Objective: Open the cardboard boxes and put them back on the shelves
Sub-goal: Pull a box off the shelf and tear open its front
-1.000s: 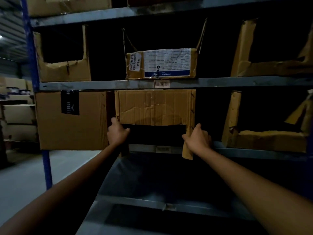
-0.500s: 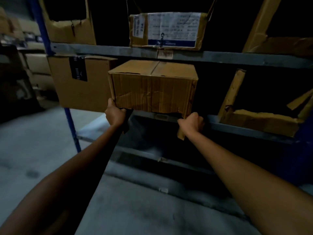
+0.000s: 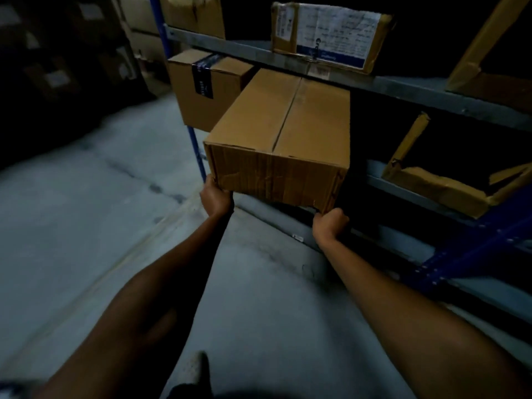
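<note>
A closed brown cardboard box (image 3: 283, 136) with a taped centre seam hangs in the air in front of the metal shelf rack (image 3: 417, 93). Its front face is scuffed and torn along the bottom edge. My left hand (image 3: 215, 197) grips the box's lower left front corner. My right hand (image 3: 331, 224) is shut on the lower right front corner, fingers hidden under the box. The box is out of the rack, above the floor.
A sealed box with black tape (image 3: 205, 87) sits on the shelf to the left. A labelled box (image 3: 331, 33) stands on the shelf above. Cut-open boxes (image 3: 437, 188) lie on the right. A blue upright (image 3: 195, 148) stands behind the box. Grey concrete floor (image 3: 86, 226) spreads left. My shoe (image 3: 194, 372) shows below.
The box has come out of the shelf toward me and lower, both hands still on its bottom corners. My view has tilted down and shifted, showing more floor.
</note>
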A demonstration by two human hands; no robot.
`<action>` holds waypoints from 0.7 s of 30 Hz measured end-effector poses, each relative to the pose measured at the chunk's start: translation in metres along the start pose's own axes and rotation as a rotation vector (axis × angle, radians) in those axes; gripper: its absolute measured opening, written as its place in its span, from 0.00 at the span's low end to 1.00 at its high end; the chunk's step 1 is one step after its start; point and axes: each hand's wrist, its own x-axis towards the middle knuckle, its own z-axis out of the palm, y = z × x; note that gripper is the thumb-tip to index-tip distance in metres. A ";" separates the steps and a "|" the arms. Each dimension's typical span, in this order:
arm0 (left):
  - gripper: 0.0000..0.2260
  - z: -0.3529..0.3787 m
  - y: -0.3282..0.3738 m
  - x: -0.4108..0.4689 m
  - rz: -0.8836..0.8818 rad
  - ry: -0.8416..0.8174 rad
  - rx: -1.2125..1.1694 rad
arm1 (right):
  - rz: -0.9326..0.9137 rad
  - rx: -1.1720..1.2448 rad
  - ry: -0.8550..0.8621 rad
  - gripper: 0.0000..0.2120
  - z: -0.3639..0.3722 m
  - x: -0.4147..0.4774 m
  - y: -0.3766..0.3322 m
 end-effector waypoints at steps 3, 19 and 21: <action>0.08 -0.034 0.011 -0.046 -0.085 0.060 0.018 | -0.021 -0.007 -0.036 0.14 -0.038 -0.043 0.007; 0.02 -0.184 0.136 -0.181 -0.034 0.026 0.293 | -0.264 0.024 -0.006 0.08 -0.211 -0.136 -0.065; 0.02 -0.187 0.139 -0.175 -0.058 -0.037 0.383 | -0.249 -0.018 -0.007 0.07 -0.212 -0.135 -0.060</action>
